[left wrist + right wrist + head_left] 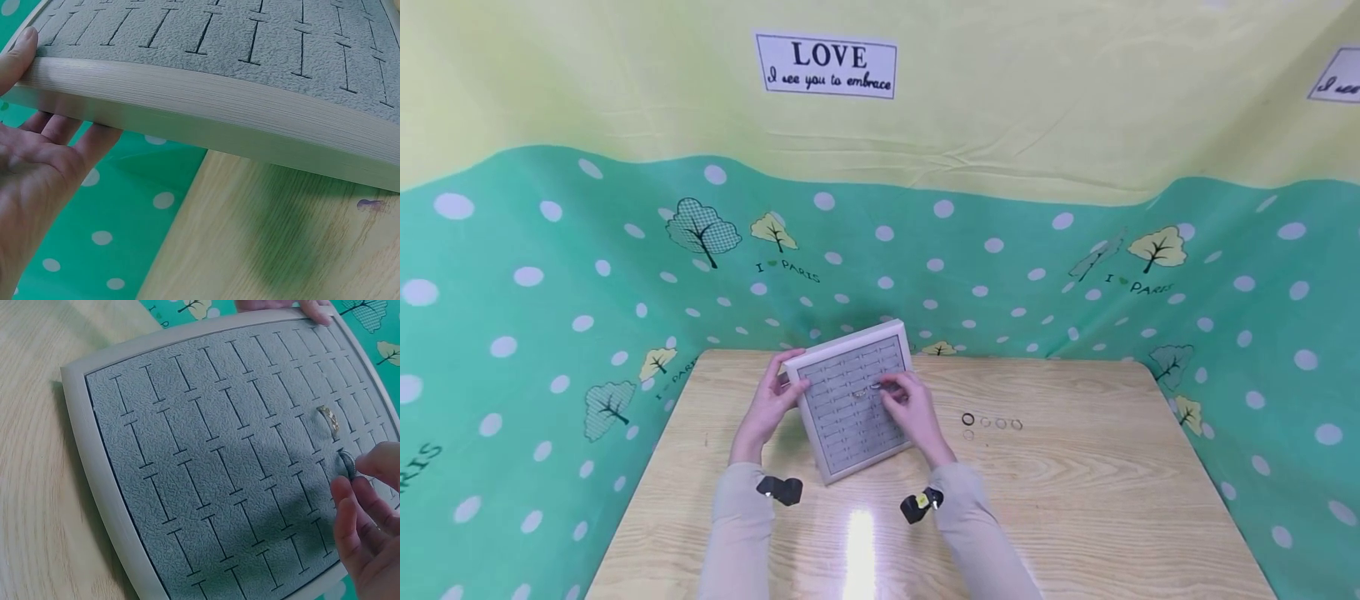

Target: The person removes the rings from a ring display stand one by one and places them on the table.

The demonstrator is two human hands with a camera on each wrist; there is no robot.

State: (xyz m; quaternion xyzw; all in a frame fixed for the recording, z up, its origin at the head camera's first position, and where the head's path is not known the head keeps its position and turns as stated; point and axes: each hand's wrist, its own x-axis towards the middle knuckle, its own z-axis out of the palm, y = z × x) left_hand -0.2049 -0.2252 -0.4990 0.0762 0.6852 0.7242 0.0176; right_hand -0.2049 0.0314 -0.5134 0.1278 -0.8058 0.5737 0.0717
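Observation:
A grey, felt-covered ring display tray [850, 442] with a pale frame and rows of I-shaped slots is held tilted over the table. My left hand [767, 408] grips its upper left edge, thumb [17, 59] on top and fingers underneath. Between thumb and fingertips, my right hand [375, 519] pinches a silver ring [347, 464] at a slot. Just beside it, a gold-coloured ring [328, 420] with a patterned band stands in another slot. The other slots in the right wrist view hold no rings.
On the wooden table [1097, 500], right of the tray, lie a black ring [967, 419] and several thin silver rings [1001, 423]. A green dotted curtain [1000, 275] hangs around the table's back and sides.

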